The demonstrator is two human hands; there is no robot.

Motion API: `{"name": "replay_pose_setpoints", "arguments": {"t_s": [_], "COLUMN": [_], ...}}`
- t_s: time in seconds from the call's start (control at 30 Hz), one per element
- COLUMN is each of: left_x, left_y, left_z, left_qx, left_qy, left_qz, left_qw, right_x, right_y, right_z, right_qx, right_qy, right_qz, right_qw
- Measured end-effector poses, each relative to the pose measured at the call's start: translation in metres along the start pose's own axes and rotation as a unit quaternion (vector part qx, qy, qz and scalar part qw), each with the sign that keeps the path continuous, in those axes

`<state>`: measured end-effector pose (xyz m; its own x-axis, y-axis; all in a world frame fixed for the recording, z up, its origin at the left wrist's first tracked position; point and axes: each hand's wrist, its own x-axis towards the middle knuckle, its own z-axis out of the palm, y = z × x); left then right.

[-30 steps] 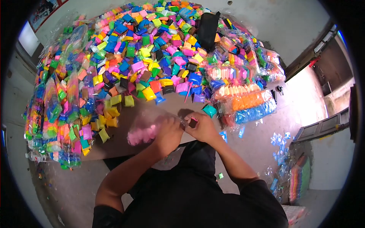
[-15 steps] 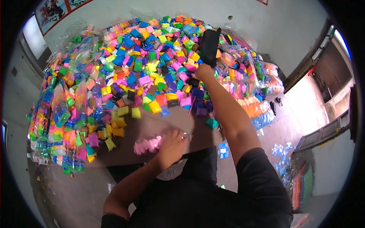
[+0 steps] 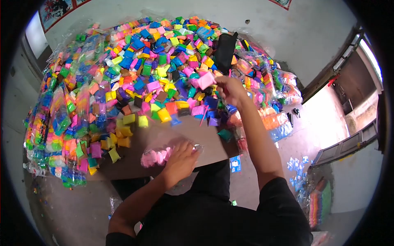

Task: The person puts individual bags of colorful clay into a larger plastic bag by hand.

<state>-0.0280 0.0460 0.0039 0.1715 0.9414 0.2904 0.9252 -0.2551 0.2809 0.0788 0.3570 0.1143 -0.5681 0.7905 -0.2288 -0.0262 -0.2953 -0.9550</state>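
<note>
Between the fingertips of my right hand (image 3: 232,90) is a pink packet (image 3: 206,80), raised over the front right of a large heap of small coloured packets (image 3: 164,69). My left hand (image 3: 180,160) lies low at the table's front edge, fingers spread over a clear plastic bag (image 3: 198,148). Pink packets (image 3: 156,157) in clear plastic sit just left of its fingers. A black pouch (image 3: 225,51) rests on the heap beyond my right hand.
Filled clear bags lie at the left (image 3: 61,110) and right (image 3: 279,123) of the brown table (image 3: 164,137). Blue and white packets (image 3: 297,170) are scattered on the floor at right, near a doorway (image 3: 328,110).
My right hand has come back from beside the black pouch and now shows a pink packet in its fingers. My left hand stays near the pink packets. The view has shifted slightly.
</note>
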Motion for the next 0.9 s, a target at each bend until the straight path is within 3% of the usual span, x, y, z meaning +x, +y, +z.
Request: {"name": "replay_pose_setpoints", "arguments": {"t_s": [0.03, 0.17, 0.2, 0.23, 0.27, 0.3, 0.37, 0.47, 0.57, 0.63, 0.73, 0.87, 0.9], "left_x": [-0.001, -0.012, -0.015, -0.018, -0.02, -0.018, -0.01, -0.011, -0.016, -0.019, -0.021, -0.025, -0.025], "left_y": [0.004, 0.017, 0.021, 0.027, 0.031, 0.035, 0.041, 0.037, 0.038, 0.037, 0.029, 0.029, 0.033], "left_z": [-0.007, -0.028, -0.032, -0.038, -0.047, -0.054, -0.064, -0.07, -0.075, -0.076, -0.071, -0.073, -0.075], "left_qx": [-0.012, -0.124, -0.241, -0.353, -0.44, -0.441, -0.625, -0.605, -0.555, -0.474, -0.492, -0.466, -0.581], "left_qy": [0.026, 0.047, 0.086, 0.124, 0.104, 0.104, 0.224, 0.204, 0.195, 0.239, 0.254, 0.242, 0.23], "left_qz": [0.005, -0.05, -0.098, -0.146, -0.204, -0.209, -0.205, -0.229, -0.235, -0.165, -0.091, -0.12, -0.203], "left_qw": [1.0, 0.99, 0.962, 0.916, 0.868, 0.867, 0.719, 0.735, 0.774, 0.832, 0.828, 0.842, 0.754], "right_x": [-0.023, -0.098, -0.104, -0.123, -0.137, -0.149, -0.163, -0.168, -0.179, -0.184, -0.191, -0.198, -0.199], "right_y": [0.003, 0.028, 0.044, 0.047, 0.048, 0.05, 0.06, 0.079, 0.081, 0.08, 0.077, 0.072, 0.072], "right_z": [-0.001, 0.007, -0.002, 0.006, 0.015, 0.023, 0.027, 0.021, 0.023, 0.025, 0.027, 0.039, 0.044], "right_qx": [0.029, 0.169, 0.195, 0.214, 0.225, 0.237, 0.243, 0.29, 0.268, 0.26, 0.245, 0.21, 0.182], "right_qy": [-0.052, -0.115, -0.179, -0.166, -0.151, -0.138, -0.143, -0.256, -0.242, -0.242, -0.239, -0.208, -0.174], "right_qz": [0.019, 0.071, 0.082, 0.097, 0.118, 0.138, 0.144, 0.16, 0.157, 0.146, 0.144, 0.117, 0.094], "right_qw": [0.998, 0.976, 0.961, 0.958, 0.955, 0.952, 0.949, 0.908, 0.919, 0.923, 0.929, 0.948, 0.963]}}
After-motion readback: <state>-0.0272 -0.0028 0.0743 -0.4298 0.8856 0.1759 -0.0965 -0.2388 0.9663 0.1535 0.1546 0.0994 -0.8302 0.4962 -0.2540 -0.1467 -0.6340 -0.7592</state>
